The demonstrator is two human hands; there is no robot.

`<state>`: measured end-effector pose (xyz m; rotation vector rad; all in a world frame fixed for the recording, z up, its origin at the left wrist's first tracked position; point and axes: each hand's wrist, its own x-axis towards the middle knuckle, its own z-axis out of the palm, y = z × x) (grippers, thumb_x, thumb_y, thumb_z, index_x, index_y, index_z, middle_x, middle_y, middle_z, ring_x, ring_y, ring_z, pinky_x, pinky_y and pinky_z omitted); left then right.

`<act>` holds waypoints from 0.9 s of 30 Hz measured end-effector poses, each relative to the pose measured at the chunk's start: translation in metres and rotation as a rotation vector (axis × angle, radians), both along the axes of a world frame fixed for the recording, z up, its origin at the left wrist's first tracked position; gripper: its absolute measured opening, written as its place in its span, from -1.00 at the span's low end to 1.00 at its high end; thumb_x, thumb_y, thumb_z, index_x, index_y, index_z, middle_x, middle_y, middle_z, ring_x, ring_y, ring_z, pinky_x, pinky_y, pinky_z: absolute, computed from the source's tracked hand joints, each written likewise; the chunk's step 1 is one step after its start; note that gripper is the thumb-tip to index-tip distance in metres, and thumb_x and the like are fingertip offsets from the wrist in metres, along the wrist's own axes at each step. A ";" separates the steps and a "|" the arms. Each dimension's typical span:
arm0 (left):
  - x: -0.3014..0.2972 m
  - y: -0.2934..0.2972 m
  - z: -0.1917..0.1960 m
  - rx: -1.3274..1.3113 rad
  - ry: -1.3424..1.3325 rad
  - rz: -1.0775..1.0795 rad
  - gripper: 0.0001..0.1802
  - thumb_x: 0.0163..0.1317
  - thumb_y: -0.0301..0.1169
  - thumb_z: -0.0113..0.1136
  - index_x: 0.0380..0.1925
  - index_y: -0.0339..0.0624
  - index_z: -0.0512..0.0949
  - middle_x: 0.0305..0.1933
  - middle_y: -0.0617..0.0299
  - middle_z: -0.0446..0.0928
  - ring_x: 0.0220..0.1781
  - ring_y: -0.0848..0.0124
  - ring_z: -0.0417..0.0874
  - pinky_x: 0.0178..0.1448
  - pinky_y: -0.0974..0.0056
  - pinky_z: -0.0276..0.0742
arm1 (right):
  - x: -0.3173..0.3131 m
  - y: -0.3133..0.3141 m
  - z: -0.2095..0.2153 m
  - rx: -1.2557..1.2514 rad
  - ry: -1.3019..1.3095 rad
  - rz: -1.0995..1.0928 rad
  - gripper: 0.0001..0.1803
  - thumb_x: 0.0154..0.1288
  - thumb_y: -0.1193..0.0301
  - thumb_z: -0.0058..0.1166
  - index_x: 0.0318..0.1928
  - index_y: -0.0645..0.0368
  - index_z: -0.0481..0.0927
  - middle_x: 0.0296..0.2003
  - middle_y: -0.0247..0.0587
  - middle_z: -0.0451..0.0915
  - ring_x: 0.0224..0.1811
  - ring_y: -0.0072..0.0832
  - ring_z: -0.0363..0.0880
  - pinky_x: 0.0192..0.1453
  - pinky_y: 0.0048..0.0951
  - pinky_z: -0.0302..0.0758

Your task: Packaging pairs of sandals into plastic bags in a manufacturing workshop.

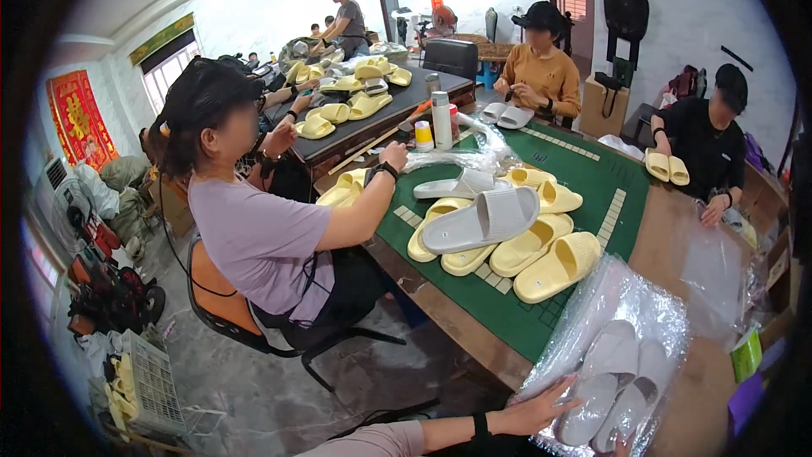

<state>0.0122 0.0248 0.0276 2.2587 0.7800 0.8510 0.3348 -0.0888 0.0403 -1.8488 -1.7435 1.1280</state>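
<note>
Left arm: enters low from the near edge, reaching to the right, nearly level.
Left sleeve: pale pink, pushed up short of the wrist.
Left wrist: dark band around it.
Left hand [534, 412]: open, palm down, fingers spread and pointing right, thumb raised.
Left hand contact: fingertips [568, 406] rest on what lies just ahead.
Right hand [623, 447]: only a sliver shows at the near edge; its pose cannot be told.
Right arm: out of sight.
</note>
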 end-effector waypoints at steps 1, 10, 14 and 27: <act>0.001 0.001 -0.001 0.006 -0.024 -0.011 -0.13 0.07 -0.75 -0.02 0.44 -0.01 0.08 0.52 -0.29 -0.31 0.55 -0.15 -0.18 0.56 0.05 -0.11 | -0.004 0.004 0.000 0.141 0.012 -0.010 -0.14 0.11 0.53 0.26 0.41 0.18 0.13 -0.05 -0.01 0.52 -0.12 -0.32 0.53 -0.01 -0.33 0.51; -0.003 -0.001 0.005 0.083 0.067 0.017 -0.14 0.13 -0.62 0.06 0.45 -0.02 0.02 0.52 -0.26 -0.30 0.55 -0.12 -0.12 0.56 0.08 -0.06 | -0.053 0.014 0.044 0.229 -0.392 -0.190 -0.38 0.31 0.32 0.12 0.27 0.42 0.30 0.24 0.26 0.35 0.31 0.06 0.27 0.38 -0.17 0.21; 0.000 -0.001 -0.002 0.139 0.082 0.024 -0.12 0.10 -0.63 0.07 0.45 -0.05 0.02 0.52 -0.25 -0.30 0.55 -0.12 -0.12 0.56 0.07 -0.06 | -0.042 0.021 0.015 0.498 -0.649 0.093 -0.47 0.20 0.49 0.05 0.21 0.36 0.41 0.18 0.28 0.40 0.30 0.24 0.21 0.36 -0.01 0.23; 0.002 0.000 -0.010 0.072 -0.005 0.005 -0.17 0.07 -0.68 0.03 0.41 -0.12 0.08 0.51 -0.22 -0.22 0.51 -0.18 -0.06 0.53 0.00 0.01 | -0.076 0.042 0.041 0.287 -0.363 -0.320 -0.49 0.19 0.44 -0.01 0.17 0.36 0.44 0.11 0.35 0.44 0.20 0.17 0.35 0.30 -0.07 0.28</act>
